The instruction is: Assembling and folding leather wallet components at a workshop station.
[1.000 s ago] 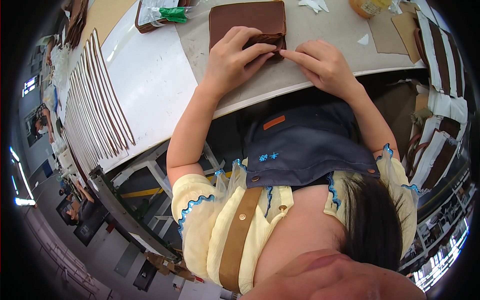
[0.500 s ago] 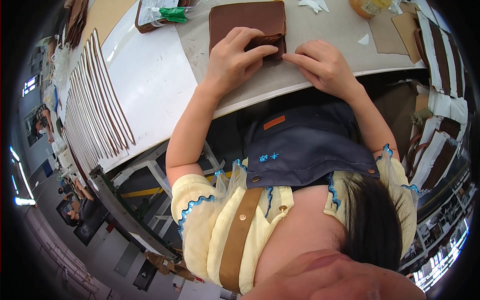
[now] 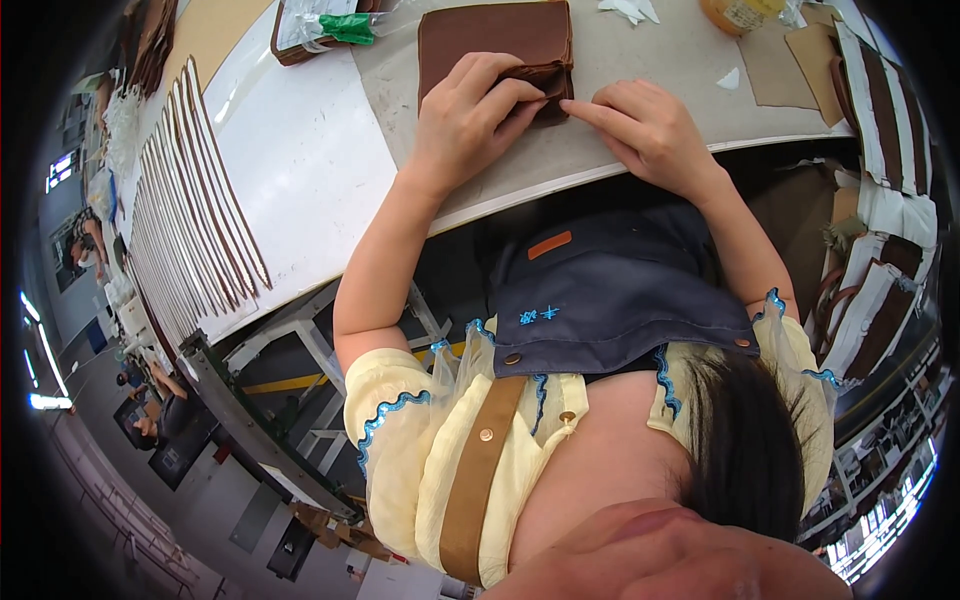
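Note:
A square stack of dark brown leather pieces (image 3: 492, 36) lies on the table at the top middle, its near edge partly lifted and folded back. My left hand (image 3: 472, 118) rests over the near left part, fingers bent and closed on the raised leather edge. Between the folded layers there is a dark gap near the fingertips. My right hand (image 3: 645, 128) is to the right of the stack. Its index finger points left, the tip at the near right corner of the leather, while the other fingers curl loosely with nothing visible in them.
Long thin brown-and-white strips (image 3: 190, 190) lie in a row on the white table part (image 3: 300, 150) at left. Another brown stack with a green-wrapped item (image 3: 347, 28) is at the back. An amber jar (image 3: 738, 12), cardboard (image 3: 770, 75) and white scraps (image 3: 630, 10) are at right.
The lifted leather edge gapes a little wider. My left fingers have shifted slightly at the fold, and the right index fingertip has edged left against the corner.

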### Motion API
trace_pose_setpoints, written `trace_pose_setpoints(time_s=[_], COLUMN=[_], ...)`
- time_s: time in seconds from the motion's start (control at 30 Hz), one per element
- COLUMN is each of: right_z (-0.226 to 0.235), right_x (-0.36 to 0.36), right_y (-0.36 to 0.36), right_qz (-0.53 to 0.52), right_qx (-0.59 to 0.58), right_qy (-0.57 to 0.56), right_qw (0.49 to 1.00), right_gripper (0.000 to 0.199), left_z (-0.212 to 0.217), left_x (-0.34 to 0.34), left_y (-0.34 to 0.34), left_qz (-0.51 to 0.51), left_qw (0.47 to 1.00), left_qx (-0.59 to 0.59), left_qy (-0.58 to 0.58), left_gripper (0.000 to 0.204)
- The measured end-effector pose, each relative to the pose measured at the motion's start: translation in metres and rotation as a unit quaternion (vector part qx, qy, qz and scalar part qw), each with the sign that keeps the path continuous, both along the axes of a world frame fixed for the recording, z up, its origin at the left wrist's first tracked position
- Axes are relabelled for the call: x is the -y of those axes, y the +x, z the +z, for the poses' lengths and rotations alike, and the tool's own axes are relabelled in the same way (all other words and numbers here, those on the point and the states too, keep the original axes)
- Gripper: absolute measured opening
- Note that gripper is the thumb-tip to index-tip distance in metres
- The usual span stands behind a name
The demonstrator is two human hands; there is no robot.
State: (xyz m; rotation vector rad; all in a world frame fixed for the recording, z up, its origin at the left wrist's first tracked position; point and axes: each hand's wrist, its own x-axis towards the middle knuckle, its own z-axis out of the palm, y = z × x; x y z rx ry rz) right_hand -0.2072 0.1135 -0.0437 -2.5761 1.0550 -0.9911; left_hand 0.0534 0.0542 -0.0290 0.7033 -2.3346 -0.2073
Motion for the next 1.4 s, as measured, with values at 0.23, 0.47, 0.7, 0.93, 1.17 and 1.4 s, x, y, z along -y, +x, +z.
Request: trace_pose_setpoints(time_s=[0.23,0.47,0.7,0.93,1.17,1.4], right_z=[-0.002,-0.001,-0.002,0.001,0.000,0.001], right_x=[0.001,0.000,0.001,0.000,0.000,0.000], right_y=[0.000,0.001,0.002,0.001,-0.001,-0.001], right_qz=[-0.001,-0.005,-0.008,-0.004,0.000,0.003], right_qx=[-0.010,-0.012,-0.010,-0.005,-0.017,-0.013], right_qy=[-0.005,0.001,0.011,0.012,0.009,0.007], right_qw=[1.000,1.000,1.000,1.000,1.000,1.000], right_gripper=[0.042,0.045,0.048,0.036,0.027,0.029], left_z=[-0.005,-0.001,-0.001,-0.002,-0.001,-0.001], left_x=[0.002,0.002,0.002,0.002,0.001,0.001], left_y=[0.002,0.004,0.002,0.002,0.002,0.003], left_qz=[0.006,-0.014,-0.020,-0.018,-0.019,-0.018], left_qw=[0.999,1.000,0.999,1.000,0.999,0.999], left_qx=[-0.026,0.005,0.011,0.011,0.015,0.014], left_qy=[0.023,0.002,0.024,0.016,0.027,0.034], left_gripper=[0.020,0.034,0.038,0.043,0.043,0.043])
